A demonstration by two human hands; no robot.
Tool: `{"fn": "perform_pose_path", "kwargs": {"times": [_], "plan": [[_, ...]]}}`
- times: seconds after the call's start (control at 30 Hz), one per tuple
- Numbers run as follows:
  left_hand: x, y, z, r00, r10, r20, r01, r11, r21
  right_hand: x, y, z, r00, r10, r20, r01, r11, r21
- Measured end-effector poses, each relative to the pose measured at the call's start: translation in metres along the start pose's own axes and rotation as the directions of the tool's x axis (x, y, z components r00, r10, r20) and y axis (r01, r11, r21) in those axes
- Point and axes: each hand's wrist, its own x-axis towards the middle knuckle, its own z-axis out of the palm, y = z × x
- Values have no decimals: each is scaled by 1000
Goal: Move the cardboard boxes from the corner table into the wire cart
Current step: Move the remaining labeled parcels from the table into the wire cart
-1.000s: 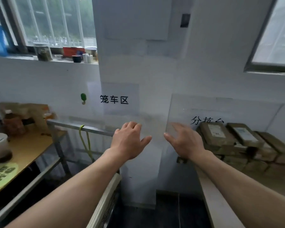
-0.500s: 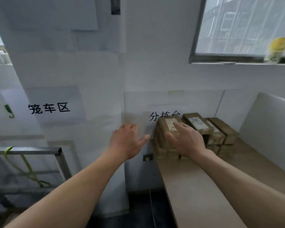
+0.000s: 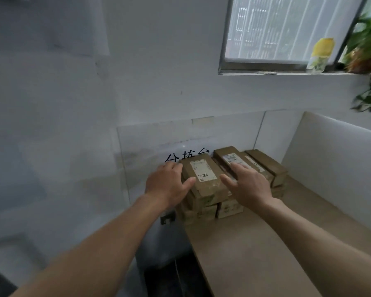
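Observation:
Several brown cardboard boxes are stacked at the far left corner of a tan table (image 3: pixel 255 249). The nearest top box (image 3: pixel 204 179) bears a white label with handwriting. My left hand (image 3: pixel 167 185) is at that box's left side, fingers spread, thumb lying on its top edge. My right hand (image 3: pixel 247 183) hovers at its right side with straight fingers, over the neighbouring boxes (image 3: pixel 263 166). Neither hand grips anything. The wire cart is out of view.
White walls close the corner behind and left of the boxes, and a white panel (image 3: pixel 334 159) stands along the table's right side. A window (image 3: pixel 287 31) with a yellow-capped bottle (image 3: pixel 320 54) and a plant (image 3: pixel 368 61) is above.
The view has swung right from the cart area to the corner table. Both hands have reached forward and now flank the top box, the left one touching it.

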Motion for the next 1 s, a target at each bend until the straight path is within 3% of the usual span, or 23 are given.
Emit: {"fn": "perform_pose_path", "kwargs": {"times": [0.3,0.7,1.0], "plan": [[73,-17,36,994,91,64,-87,995,-51,44,14,16,990,137,-28,-138,989,-55],[126,-28,114,967,-102,232,138,980,-146,117,76,59,927,340,161,-326,940,-104],[141,-33,154,937,-201,287,258,950,-176,172,121,99,873,397,283,-374,918,-133]]}}
